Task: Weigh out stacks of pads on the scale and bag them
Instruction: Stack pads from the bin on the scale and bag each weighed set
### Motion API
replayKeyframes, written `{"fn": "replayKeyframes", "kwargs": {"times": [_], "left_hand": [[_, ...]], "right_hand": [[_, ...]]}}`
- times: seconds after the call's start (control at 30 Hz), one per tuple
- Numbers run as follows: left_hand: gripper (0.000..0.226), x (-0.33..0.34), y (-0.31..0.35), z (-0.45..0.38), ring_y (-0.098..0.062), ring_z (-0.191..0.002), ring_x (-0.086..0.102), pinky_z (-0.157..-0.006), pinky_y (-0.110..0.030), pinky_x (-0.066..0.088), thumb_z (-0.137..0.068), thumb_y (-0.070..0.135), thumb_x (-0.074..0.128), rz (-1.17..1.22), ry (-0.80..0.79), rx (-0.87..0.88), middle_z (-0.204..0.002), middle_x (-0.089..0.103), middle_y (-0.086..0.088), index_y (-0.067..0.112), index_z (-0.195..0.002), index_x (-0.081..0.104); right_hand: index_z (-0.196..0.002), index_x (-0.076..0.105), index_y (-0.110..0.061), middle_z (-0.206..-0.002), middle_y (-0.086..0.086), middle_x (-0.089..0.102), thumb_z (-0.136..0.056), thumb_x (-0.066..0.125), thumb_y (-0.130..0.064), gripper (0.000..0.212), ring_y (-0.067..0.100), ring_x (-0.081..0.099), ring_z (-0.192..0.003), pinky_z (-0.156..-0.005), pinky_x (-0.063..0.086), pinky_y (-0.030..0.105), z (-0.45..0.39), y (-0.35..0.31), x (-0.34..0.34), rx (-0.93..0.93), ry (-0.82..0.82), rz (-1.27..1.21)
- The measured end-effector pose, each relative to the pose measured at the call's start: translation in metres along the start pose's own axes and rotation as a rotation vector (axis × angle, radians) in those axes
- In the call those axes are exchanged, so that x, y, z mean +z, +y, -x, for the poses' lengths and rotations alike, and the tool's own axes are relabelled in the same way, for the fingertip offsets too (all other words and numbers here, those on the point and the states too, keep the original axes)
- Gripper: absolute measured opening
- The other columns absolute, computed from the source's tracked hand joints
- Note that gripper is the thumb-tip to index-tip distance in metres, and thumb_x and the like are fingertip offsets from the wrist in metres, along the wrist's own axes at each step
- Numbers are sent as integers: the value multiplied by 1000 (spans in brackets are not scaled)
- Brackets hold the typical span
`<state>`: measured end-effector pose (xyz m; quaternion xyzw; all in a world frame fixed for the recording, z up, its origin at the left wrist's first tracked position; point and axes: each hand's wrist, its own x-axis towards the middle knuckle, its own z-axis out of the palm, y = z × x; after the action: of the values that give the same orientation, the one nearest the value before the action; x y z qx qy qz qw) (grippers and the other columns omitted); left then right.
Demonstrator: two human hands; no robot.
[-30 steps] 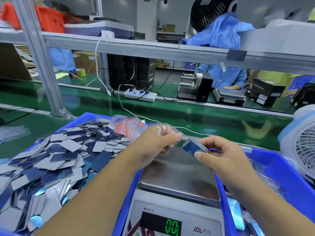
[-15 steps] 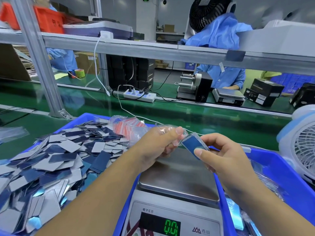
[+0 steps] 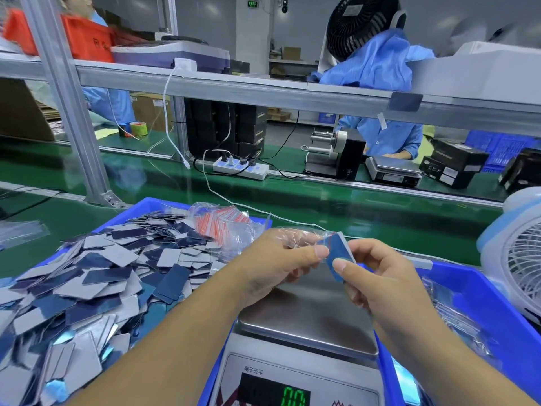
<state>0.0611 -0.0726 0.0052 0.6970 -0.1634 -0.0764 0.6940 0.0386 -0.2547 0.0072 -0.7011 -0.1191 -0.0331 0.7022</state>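
Over the scale's steel pan (image 3: 307, 320), my right hand (image 3: 377, 276) pinches a small stack of blue pads (image 3: 339, 256), tilted on edge. My left hand (image 3: 278, 259) pinches a clear small bag (image 3: 295, 234) whose mouth meets the stack's top end. The scale display (image 3: 294, 395) reads 0.0. A blue bin (image 3: 146, 205) at the left holds a heap of loose blue and grey pads (image 3: 96, 268) and a packet of red-striped empty bags (image 3: 222, 222).
A second blue bin (image 3: 480, 303) at the right holds filled clear bags (image 3: 456, 315). A white desk fan (image 3: 518, 259) stands at the far right. Behind runs a green conveyor (image 3: 366, 212) with a power strip (image 3: 240, 168); a person in blue works across it.
Both hands have risen a little above the pan. The stack has turned more upright and its top end has moved into the bag's mouth.
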Motion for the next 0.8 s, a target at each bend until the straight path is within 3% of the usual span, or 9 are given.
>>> {"fn": "replayKeyframes", "kwargs": {"times": [0.13, 0.27, 0.43, 0.57, 0.7, 0.8], "left_hand": [[28, 0, 2, 0, -9, -58, 32, -53, -22, 24, -88, 22, 68, 96, -45, 25, -65, 44, 6, 2, -107, 72], [12, 3, 3, 1, -9, -58, 34, -53, -22, 26, -87, 25, 67, 137, -53, 56, -61, 48, 8, 17, -83, 75], [14, 5, -1, 0, -6, -55, 44, -54, -22, 32, -78, 24, 73, 148, 47, 66, -66, 62, 6, 13, -87, 76], [21, 6, 0, 1, -1, -62, 50, -53, -16, 34, -81, 23, 73, 20, -9, 94, -82, 71, 4, 19, -101, 80], [22, 5, 4, 2, 3, -60, 49, -52, -14, 33, -87, 19, 70, 19, -102, 86, -76, 68, 11, 17, -108, 76], [15, 7, 6, 4, -2, -55, 39, -51, -19, 27, -89, 19, 66, 37, -147, 74, -63, 56, 13, 28, -90, 78]], "right_hand": [[-89, 73, -20, -64, -3, 63, -84, 70, -3, 18, 15, 41, -47, -44, 36, 19, -1, -3, -3, 21, -64, 44], [-89, 75, -20, -69, 6, 65, -83, 69, 1, 23, 15, 42, -49, -45, 37, 20, -2, -5, -6, 22, -107, 68], [-91, 75, -28, -68, 4, 66, -82, 71, -1, 28, 13, 42, -49, -48, 37, 22, -2, -7, -6, -33, -103, 163], [-91, 74, -31, -58, 4, 51, -82, 75, -8, 24, 18, 36, -52, -54, 30, 30, -3, -4, -9, -99, -113, 334], [-86, 73, -14, -67, 8, 63, -78, 75, 3, 19, 14, 41, -46, -42, 35, 21, -4, -4, -7, 59, -73, -26], [-81, 71, -15, -69, 10, 65, -75, 77, 3, 20, 16, 42, -46, -42, 36, 22, -5, -3, -7, 76, -68, -56]]}}
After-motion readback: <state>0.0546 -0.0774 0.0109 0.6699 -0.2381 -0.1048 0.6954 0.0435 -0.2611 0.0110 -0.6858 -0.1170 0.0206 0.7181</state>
